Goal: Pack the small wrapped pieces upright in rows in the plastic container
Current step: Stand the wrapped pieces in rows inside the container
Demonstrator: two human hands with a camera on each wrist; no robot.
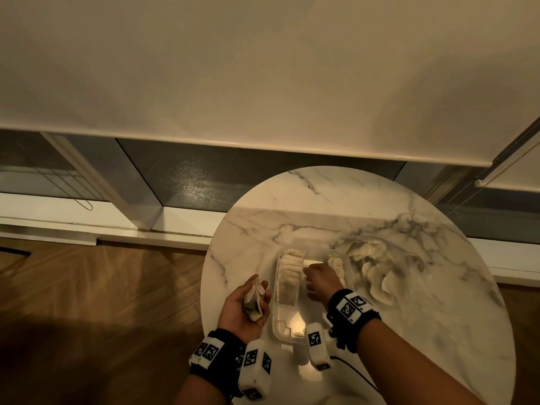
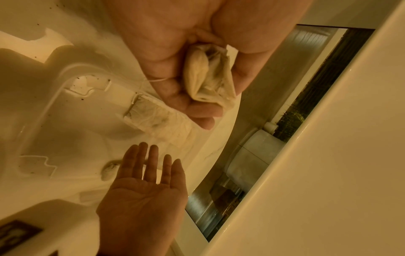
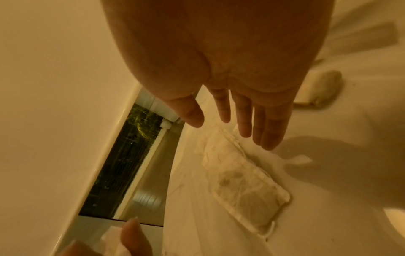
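Note:
A clear plastic container sits on the round marble table. One long row of small wrapped pieces stands upright along its left side, and a few more pieces stand at its far right. My left hand is palm up just left of the container and cups a few wrapped pieces in its curled fingers. My right hand hovers over the container's middle with straight fingers, beside the row, holding nothing.
A loose pile of wrapped pieces lies on the table right of the container. The table's left edge is close to my left hand, with wooden floor below. A low window and roller blind lie beyond the table.

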